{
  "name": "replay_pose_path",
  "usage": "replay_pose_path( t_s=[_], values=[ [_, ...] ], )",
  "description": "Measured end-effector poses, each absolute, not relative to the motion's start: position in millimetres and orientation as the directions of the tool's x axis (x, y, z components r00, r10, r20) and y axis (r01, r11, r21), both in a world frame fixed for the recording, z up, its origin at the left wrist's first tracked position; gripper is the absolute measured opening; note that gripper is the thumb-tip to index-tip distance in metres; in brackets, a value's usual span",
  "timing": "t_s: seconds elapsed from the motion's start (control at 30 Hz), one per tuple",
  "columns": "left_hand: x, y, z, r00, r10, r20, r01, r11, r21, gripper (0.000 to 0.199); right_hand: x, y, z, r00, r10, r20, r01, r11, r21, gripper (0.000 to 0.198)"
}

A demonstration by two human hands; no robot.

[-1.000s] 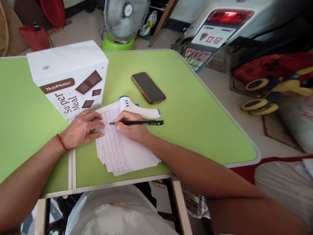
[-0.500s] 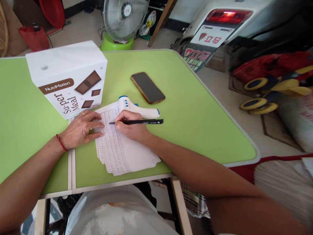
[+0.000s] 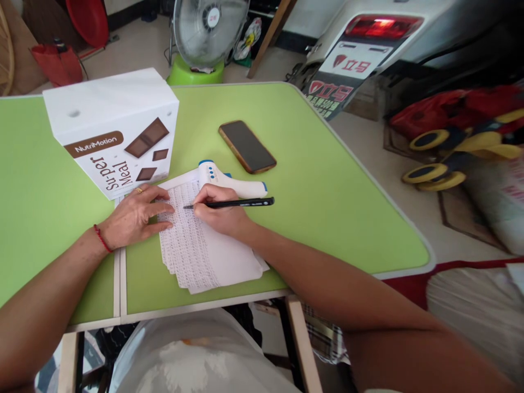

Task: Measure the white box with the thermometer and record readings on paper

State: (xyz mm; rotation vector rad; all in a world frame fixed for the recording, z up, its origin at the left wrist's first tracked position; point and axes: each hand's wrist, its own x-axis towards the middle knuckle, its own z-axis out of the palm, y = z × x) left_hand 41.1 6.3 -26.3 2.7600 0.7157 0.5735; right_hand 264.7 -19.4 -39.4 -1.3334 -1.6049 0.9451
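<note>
My right hand (image 3: pixel 221 210) is closed around a black pen (image 3: pixel 249 202), its tip on or just above a sheet of paper (image 3: pixel 233 256). Rows of small handwriting cover the left part of this sheet, which lies on other sheets. My left hand (image 3: pixel 139 215) rests with fingers spread, fingertips on the paper's left edge; a ring and a red cord bracelet show on it. Just beyond my right hand, a white and blue infrared thermometer (image 3: pixel 241 187) lies across the paper's top. Behind my left hand stands a white box (image 3: pixel 110 109) printed "NutriMotion Su-per Meal".
The green table (image 3: pixel 327 207) has a pale rim and a seam on the left. A smartphone (image 3: pixel 248 146) lies beyond the thermometer. Past the table are a fan (image 3: pixel 210 33) on a green stool, a scooter's rear (image 3: pixel 368 49) and a yellow-wheeled item (image 3: pixel 429 141).
The pen tip has shifted very slightly right along the paper, with my right hand. My left hand and the things on the table stay in place.
</note>
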Motion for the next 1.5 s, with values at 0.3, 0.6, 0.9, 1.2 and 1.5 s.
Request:
replay_pose_path(
  t_s=[0.3,0.6,0.9,1.2,1.5],
  values=[
    [40.3,6.3,-24.9,0.802,0.529,0.278,0.435,-0.836,0.335,0.026,263.7,-20.3,-41.5,-0.097,0.983,0.157,0.301,0.179,-0.937,0.007],
    [41.4,5.7,-23.6,0.804,0.528,0.272,0.431,-0.834,0.345,0.026,259.3,-22.9,-46.4,-0.133,0.977,0.166,0.297,0.199,-0.934,0.006],
    [40.6,6.5,-24.7,0.808,0.517,0.282,0.424,-0.843,0.331,0.024,260.0,-24.5,-46.3,-0.174,0.965,0.197,0.318,0.245,-0.916,0.005],
    [40.5,6.9,-25.4,0.802,0.534,0.269,0.436,-0.83,0.348,0.025,260.9,-24.4,-46.5,-0.19,0.96,0.206,0.343,0.262,-0.902,0.008],
    [41.1,6.8,-25.7,0.804,0.53,0.271,0.435,-0.834,0.341,0.027,259.7,-23.7,-44.7,-0.118,0.977,0.179,0.322,0.208,-0.923,0.007]
  ],
)
